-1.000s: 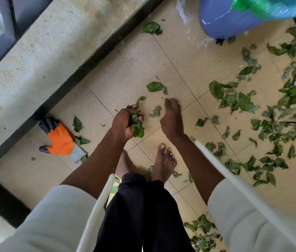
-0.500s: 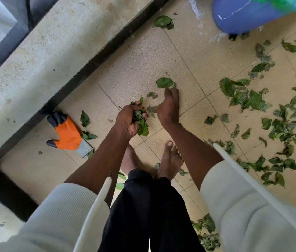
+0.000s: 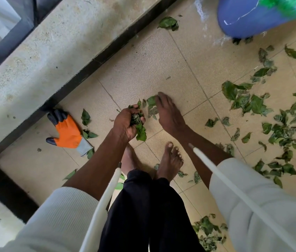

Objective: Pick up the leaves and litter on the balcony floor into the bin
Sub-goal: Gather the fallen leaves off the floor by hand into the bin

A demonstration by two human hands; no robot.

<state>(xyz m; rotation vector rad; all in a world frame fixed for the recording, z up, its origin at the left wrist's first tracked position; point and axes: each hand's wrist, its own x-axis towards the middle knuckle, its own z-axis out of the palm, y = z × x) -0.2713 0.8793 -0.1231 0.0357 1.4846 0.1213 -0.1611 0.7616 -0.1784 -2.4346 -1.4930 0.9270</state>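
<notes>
I see the blue bin (image 3: 243,19) top right, contents hidden. Left hand (image 3: 127,122) clutches a leaf wad (image 3: 138,122); right hand (image 3: 169,113) flat, fingers straight on floor leaves (image 3: 151,106).

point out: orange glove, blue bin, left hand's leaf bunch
orange glove (image 3: 67,130), head view, middle of the orange palm.
blue bin (image 3: 241,19), head view, its blue outer wall.
leaf bunch (image 3: 141,130), head view, green leaf hanging below the left hand (image 3: 126,122), on that hand's back.

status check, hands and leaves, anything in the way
Left hand grips a wad of leaves. Right hand flat on the floor, raking a leaf. Blue bin far corner. Orange glove lies aside, path clear.
</notes>
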